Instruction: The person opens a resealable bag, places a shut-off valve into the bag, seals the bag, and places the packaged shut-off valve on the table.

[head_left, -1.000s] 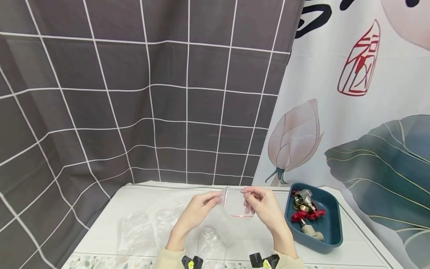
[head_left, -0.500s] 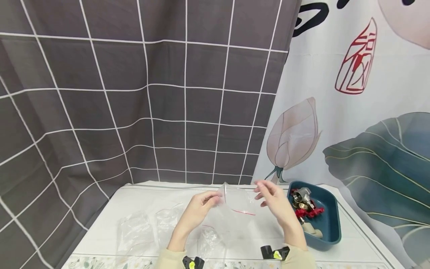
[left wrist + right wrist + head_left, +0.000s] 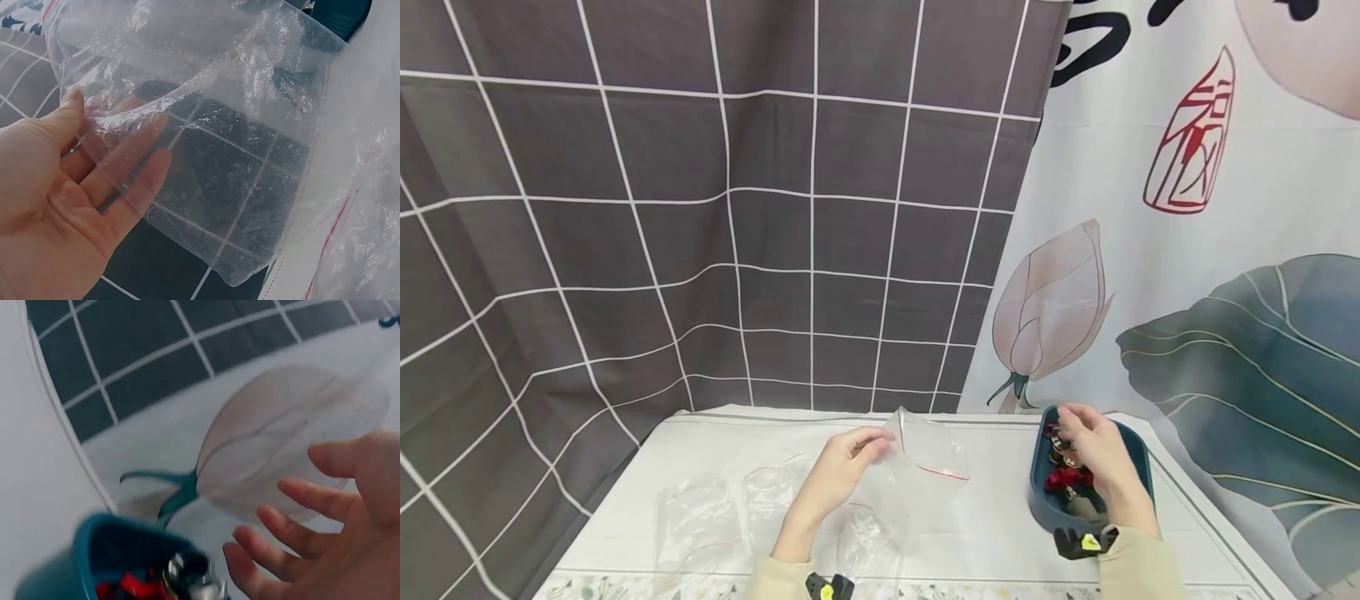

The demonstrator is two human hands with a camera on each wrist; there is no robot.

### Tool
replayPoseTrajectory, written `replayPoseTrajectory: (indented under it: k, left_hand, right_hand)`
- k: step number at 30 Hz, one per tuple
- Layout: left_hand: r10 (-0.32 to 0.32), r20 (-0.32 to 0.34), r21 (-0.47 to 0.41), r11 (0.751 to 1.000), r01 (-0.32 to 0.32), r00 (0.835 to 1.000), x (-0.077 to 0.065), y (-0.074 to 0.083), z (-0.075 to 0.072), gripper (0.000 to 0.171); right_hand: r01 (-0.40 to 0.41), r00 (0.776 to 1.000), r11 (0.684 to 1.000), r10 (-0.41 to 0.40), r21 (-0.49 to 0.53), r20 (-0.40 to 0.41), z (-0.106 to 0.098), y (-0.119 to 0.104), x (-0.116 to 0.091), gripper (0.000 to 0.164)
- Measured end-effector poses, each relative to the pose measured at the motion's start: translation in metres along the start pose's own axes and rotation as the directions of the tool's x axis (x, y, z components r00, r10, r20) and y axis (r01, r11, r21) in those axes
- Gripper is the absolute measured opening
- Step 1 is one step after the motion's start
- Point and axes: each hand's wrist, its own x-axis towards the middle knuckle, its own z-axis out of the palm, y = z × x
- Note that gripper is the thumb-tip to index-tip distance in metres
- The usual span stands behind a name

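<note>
My left hand [image 3: 838, 467] pinches the edge of a clear zip bag [image 3: 934, 454] between thumb and fingers. In the left wrist view the bag [image 3: 231, 162] spreads out past the fingers, which show through the film. My right hand [image 3: 1101, 450] is over a blue plastic bin [image 3: 1138, 462], fingers apart and nothing in them. Inside the bin lie metal valves with red handles [image 3: 1063, 479] and a pale pipe fitting [image 3: 1084, 507]. The right wrist view has the hand [image 3: 300, 531] above the bin's rim [image 3: 81, 550], close to a shiny metal fitting [image 3: 187, 565].
Several more clear zip bags, such as a flat one [image 3: 696, 517] and a crumpled one [image 3: 867, 537], lie on the white table [image 3: 977, 533] at left and front. Behind it hang a dark grid curtain [image 3: 850, 250] and a white flowered curtain [image 3: 1052, 333].
My right hand has let go of the bag's edge and moved right, over the blue bin. The left hand still holds the bag in about the same place.
</note>
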Motion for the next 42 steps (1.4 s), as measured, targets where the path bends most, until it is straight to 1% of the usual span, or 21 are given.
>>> replayPoseTrajectory:
  k: [2, 4, 7, 8, 9, 11, 12, 14, 16, 20, 22, 23, 25, 26, 29, 32, 33, 34, 38, 41, 42]
  left_hand:
    - [-0.002, 0.001, 0.002, 1.0, 0.002, 1.0, 0.0, 0.001, 0.0, 0.027]
    - [0.001, 0.0, 0.01, 1.0, -0.001, 1.0, -0.001, 0.002, 0.0, 0.026]
    - [0.006, -0.01, 0.013, 1.0, -0.006, 1.0, -0.002, 0.009, -0.002, 0.025]
    - [0.005, -0.015, 0.011, 1.0, -0.005, 1.0, -0.003, 0.012, -0.002, 0.024]
    - [0.017, -0.017, 0.012, 1.0, -0.017, 1.0, -0.003, 0.015, -0.003, 0.023]
    - [0.01, -0.025, 0.002, 1.0, -0.01, 1.0, -0.004, 0.017, -0.004, 0.022]
    - [0.007, -0.025, 0.002, 1.0, -0.007, 1.0, -0.004, 0.017, -0.004, 0.022]
    - [-0.006, -0.021, 0.01, 1.0, 0.006, 1.0, -0.003, 0.013, -0.004, 0.024]
    - [-0.021, -0.018, 0.012, 1.0, 0.021, 1.0, -0.003, 0.007, -0.004, 0.025]
    - [-0.006, -0.009, 0.002, 1.0, 0.006, 1.0, -0.003, 0.001, -0.004, 0.027]
    - [0.005, -0.009, -0.005, 1.0, -0.005, 1.0, -0.003, 0.0, -0.004, 0.027]
    - [0.006, -0.009, -0.006, 1.0, -0.006, 1.0, -0.003, 0.0, -0.004, 0.027]
    - [0.001, -0.01, -0.004, 1.0, -0.001, 1.0, -0.002, 0.0, -0.004, 0.027]
    - [-0.002, -0.011, -0.003, 1.0, 0.002, 1.0, -0.003, 0.001, -0.005, 0.026]
    - [0.008, -0.01, 0.0, 1.0, -0.008, 1.0, -0.004, 0.011, -0.006, 0.025]
    - [0.006, -0.009, -0.005, 1.0, -0.006, 1.0, -0.005, 0.024, -0.008, 0.024]
    - [0.006, -0.008, -0.005, 1.0, -0.006, 1.0, -0.006, 0.028, -0.008, 0.024]
    - [0.001, -0.005, -0.007, 1.0, -0.001, 1.0, -0.006, 0.031, -0.009, 0.024]
    - [-0.021, 0.008, -0.008, 1.0, 0.021, 1.0, -0.006, 0.037, -0.009, 0.025]
    - [-0.023, 0.02, -0.016, 1.0, 0.023, 1.0, -0.006, 0.038, -0.009, 0.025]
    - [-0.021, 0.021, -0.017, 1.0, 0.021, 1.0, -0.006, 0.038, -0.009, 0.025]
  right_hand:
    - [-0.032, 0.999, 0.999, 0.032, 0.003, -0.013, -0.009, 0.017, 0.009, 0.065]
    - [-0.045, 0.998, 0.999, 0.046, 0.019, -0.038, -0.019, 0.046, 0.025, 0.062]
    - [-0.093, 0.989, 0.995, 0.095, 0.024, -0.117, -0.03, 0.087, 0.047, 0.052]
    - [-0.1, 0.987, 0.995, 0.103, 0.029, -0.125, -0.034, 0.098, 0.052, 0.05]
    - [-0.117, 0.983, 0.993, 0.121, 0.033, -0.137, -0.038, 0.108, 0.057, 0.048]
    - [-0.177, 0.971, 0.984, 0.178, 0.016, -0.162, -0.041, 0.119, 0.06, 0.051]
    - [-0.201, 0.966, 0.979, 0.201, 0.019, -0.159, -0.043, 0.122, 0.06, 0.053]
    - [-0.251, 0.958, 0.968, 0.252, 0.024, -0.134, -0.045, 0.121, 0.056, 0.059]
    - [-0.306, 0.943, 0.952, 0.307, 0.025, -0.126, -0.045, 0.115, 0.049, 0.065]
    - [-0.385, 0.916, 0.922, 0.388, 0.047, -0.1, -0.043, 0.099, 0.037, 0.072]
    - [-0.424, 0.9, 0.903, 0.429, 0.063, -0.084, -0.043, 0.098, 0.037, 0.072]
    - [-0.441, 0.892, 0.895, 0.446, 0.075, -0.079, -0.042, 0.098, 0.038, 0.074]
    - [-0.47, 0.879, 0.876, 0.476, 0.109, -0.033, -0.043, 0.098, 0.04, 0.077]
    - [-0.491, 0.867, 0.862, 0.498, 0.129, -0.025, -0.043, 0.097, 0.04, 0.076]
    - [-0.502, 0.863, 0.852, 0.504, 0.149, 0.026, -0.041, 0.087, 0.037, 0.077]
    - [-0.513, 0.857, 0.839, 0.514, 0.18, 0.042, -0.04, 0.074, 0.031, 0.072]
    - [-0.516, 0.856, 0.836, 0.514, 0.19, 0.063, -0.04, 0.071, 0.03, 0.07]
    - [-0.527, 0.849, 0.826, 0.522, 0.201, 0.084, -0.041, 0.07, 0.029, 0.065]
    - [-0.585, 0.811, 0.78, 0.557, 0.223, 0.178, -0.046, 0.069, 0.032, 0.047]
    - [-0.603, 0.795, 0.767, 0.556, 0.219, 0.242, -0.048, 0.071, 0.035, 0.039]
    - [-0.604, 0.794, 0.766, 0.551, 0.221, 0.258, -0.049, 0.071, 0.036, 0.038]
